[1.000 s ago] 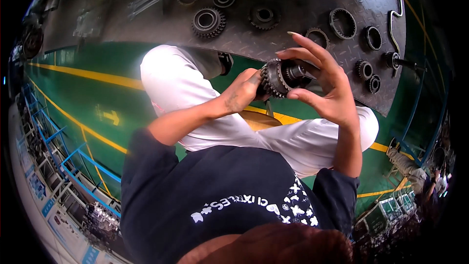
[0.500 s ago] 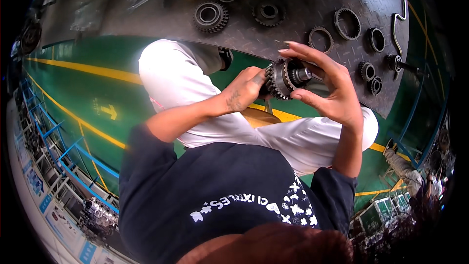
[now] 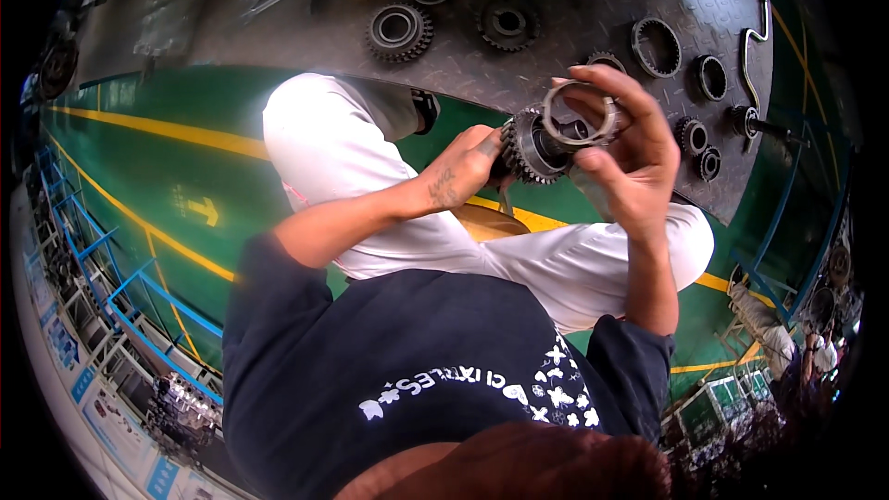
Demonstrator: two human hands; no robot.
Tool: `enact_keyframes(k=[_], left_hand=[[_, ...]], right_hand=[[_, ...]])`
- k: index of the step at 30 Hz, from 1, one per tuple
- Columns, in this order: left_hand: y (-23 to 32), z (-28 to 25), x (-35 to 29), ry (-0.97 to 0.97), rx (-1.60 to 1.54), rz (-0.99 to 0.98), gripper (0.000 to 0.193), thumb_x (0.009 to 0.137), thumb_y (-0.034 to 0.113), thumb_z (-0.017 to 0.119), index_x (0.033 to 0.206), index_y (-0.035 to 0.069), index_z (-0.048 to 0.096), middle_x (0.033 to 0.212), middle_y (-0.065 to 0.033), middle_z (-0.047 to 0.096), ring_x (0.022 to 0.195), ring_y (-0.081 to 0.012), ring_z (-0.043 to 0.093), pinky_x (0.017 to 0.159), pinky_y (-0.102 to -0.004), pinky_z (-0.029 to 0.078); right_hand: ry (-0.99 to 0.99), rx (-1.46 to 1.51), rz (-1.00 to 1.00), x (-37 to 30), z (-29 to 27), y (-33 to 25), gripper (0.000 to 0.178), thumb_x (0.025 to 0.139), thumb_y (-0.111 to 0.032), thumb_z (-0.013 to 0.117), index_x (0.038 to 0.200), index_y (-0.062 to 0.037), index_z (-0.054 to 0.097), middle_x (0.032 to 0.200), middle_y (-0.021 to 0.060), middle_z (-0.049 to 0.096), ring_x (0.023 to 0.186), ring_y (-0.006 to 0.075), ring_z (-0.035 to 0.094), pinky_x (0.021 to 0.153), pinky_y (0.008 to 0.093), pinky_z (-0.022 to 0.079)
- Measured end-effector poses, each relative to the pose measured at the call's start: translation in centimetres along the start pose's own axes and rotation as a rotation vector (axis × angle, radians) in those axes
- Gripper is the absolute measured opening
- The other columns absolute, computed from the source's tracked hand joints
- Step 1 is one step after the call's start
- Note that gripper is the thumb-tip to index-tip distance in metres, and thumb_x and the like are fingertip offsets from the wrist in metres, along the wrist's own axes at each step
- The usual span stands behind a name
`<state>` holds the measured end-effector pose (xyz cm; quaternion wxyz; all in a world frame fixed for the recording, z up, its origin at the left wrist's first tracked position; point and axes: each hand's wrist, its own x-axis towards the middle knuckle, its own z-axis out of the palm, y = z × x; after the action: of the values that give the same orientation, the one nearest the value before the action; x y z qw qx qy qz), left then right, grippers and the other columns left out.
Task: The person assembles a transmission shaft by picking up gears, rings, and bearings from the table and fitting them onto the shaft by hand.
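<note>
Across the top of the frame runs a dark steel table [image 3: 278, 32] strewn with gears [image 3: 400, 31] and rings [image 3: 656, 46], and just right of centre both hands are raised before it with a gear shaft [image 3: 530, 146] between them. The step in hand looks like slipping a metal ring [image 3: 576, 116] over the shaft's end, and the next move likely calls for keeping ring and shaft square so it slides on without jamming. The left hand [image 3: 466, 167] is clamped on the toothed end, wrist bent inward, while the right hand [image 3: 630, 153] pinches the ring with its fingertips, forearm rising near upright from the lower right.
</note>
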<state>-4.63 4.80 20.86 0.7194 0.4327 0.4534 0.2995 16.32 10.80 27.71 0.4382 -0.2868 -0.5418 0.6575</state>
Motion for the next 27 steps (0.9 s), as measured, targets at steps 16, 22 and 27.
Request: enact_keyframes(k=[16, 22, 27], left_hand=[[0.9, -0.4, -0.8, 0.040, -0.171, -0.043, 0.075, 0.108, 0.065, 0.025, 0.099, 0.003, 0.065, 0.080, 0.0010, 0.060, 0.069, -0.0076, 0.049, 0.063, -0.0248, 0.040], [-0.1, -0.3, -0.4, 0.048, -0.132, 0.016, 0.081, 0.107, 0.070, 0.023, 0.097, 0.001, 0.065, 0.079, -0.0005, 0.060, 0.071, -0.0100, 0.051, 0.064, -0.0274, 0.042], [0.9, 0.1, -0.5, 0.039, -0.171, -0.051, 0.081, 0.107, 0.070, 0.024, 0.098, 0.000, 0.065, 0.080, -0.0011, 0.061, 0.072, -0.0106, 0.052, 0.066, -0.0278, 0.043]], right_hand=[[-0.099, -0.016, 0.205, 0.5, 0.7, 0.3, 0.078, 0.085, -0.004, 0.082, 0.152, 0.0020, 0.044, 0.142, 0.0184, 0.061, 0.137, 0.0261, 0.056, 0.122, 0.0407, 0.037], [-0.198, -0.091, 0.262, 1.0, 0.0, -0.8, 0.073, 0.090, -0.008, 0.077, 0.154, 0.0028, 0.043, 0.147, 0.0207, 0.059, 0.141, 0.0282, 0.053, 0.123, 0.0413, 0.035], [-0.231, -0.189, 0.269, 0.6, -0.4, -0.9, 0.072, 0.087, -0.004, 0.078, 0.152, 0.0021, 0.047, 0.144, 0.0170, 0.059, 0.139, 0.0272, 0.055, 0.120, 0.0403, 0.040]])
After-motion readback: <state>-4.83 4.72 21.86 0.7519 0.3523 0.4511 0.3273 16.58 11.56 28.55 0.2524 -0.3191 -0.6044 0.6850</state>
